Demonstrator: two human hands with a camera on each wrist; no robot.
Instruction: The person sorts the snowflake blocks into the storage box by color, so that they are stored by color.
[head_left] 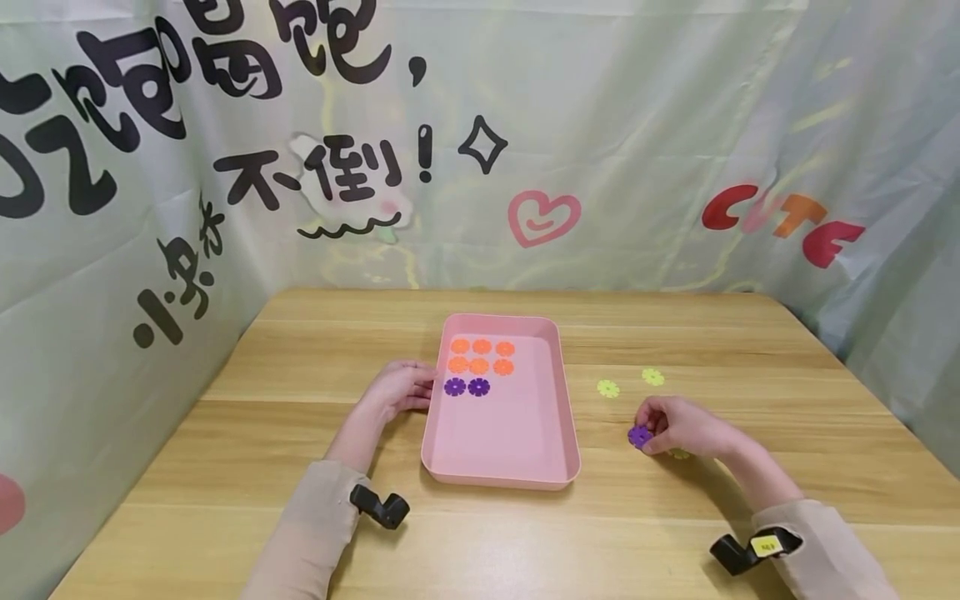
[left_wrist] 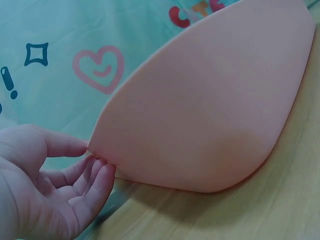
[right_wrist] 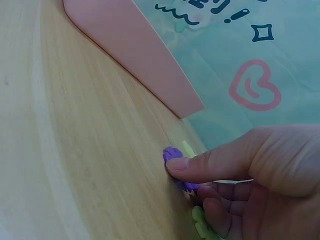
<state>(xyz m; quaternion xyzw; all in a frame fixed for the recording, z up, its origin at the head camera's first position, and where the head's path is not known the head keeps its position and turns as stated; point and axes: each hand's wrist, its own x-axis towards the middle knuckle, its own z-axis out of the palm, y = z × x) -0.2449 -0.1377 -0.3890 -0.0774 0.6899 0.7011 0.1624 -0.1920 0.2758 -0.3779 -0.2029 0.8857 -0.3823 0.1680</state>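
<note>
My left hand (head_left: 397, 390) is at the left side of a pink tray (head_left: 504, 450), its thumb and curled fingertips pinching the wall at the rim, as the left wrist view shows. Inside the tray lie orange snowflake discs (head_left: 478, 365) in two rows, with two purple snowflake discs (head_left: 478, 387) under them. Right of the tray, my right hand (head_left: 686, 427) pinches another purple snowflake disc (right_wrist: 173, 154) between thumb and fingers, low over the table. A yellow-green snowflake disc (right_wrist: 200, 222) shows partly hidden under that hand.
Two more yellow-green snowflake discs (head_left: 608, 388) lie on the wooden table (head_left: 315, 333) between the tray and the right hand's far side. A printed curtain (head_left: 637, 108) hangs behind and along both sides of the table.
</note>
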